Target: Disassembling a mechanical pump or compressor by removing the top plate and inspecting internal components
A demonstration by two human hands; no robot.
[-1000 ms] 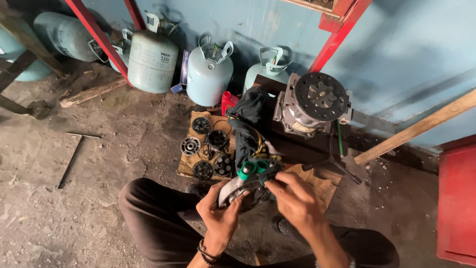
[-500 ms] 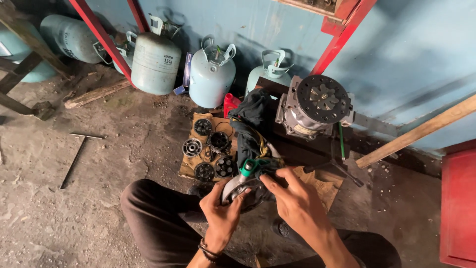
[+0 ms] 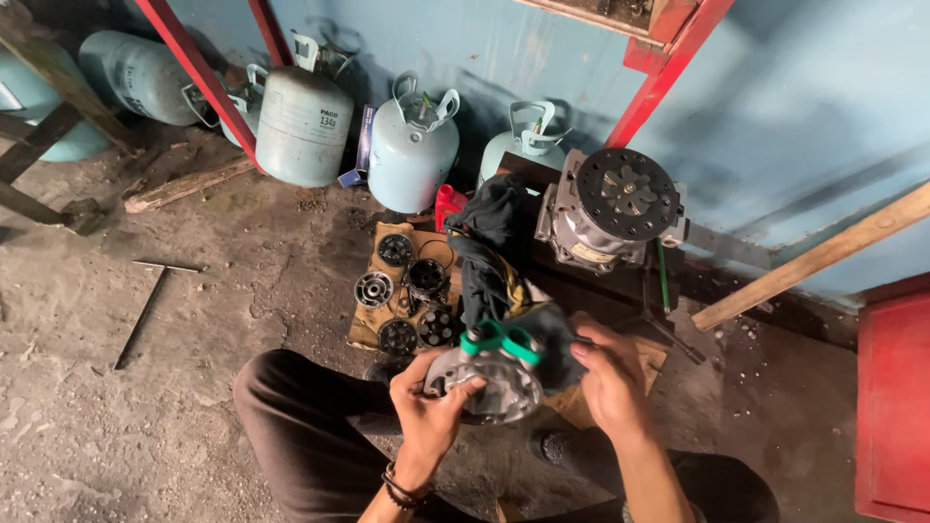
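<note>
We see open concrete floor (image 3: 145, 407) to the left, broken only by a thin metal rod (image 3: 145, 305) lying flat. Far ahead, 3 upright gas cylinders (image 3: 412, 150) and a red post (image 3: 199, 82) close off the wall side. Just beyond our hands, a cardboard sheet (image 3: 363, 334) crowded with 5 round metal parts (image 3: 399, 250) and a dark rag (image 3: 489, 247) fill the middle. On the far right a large compressor (image 3: 610, 208), a slanted wooden beam (image 3: 823, 254) and a red cabinet (image 3: 891, 387) block passage; a narrow floor strip lies between them.
</note>
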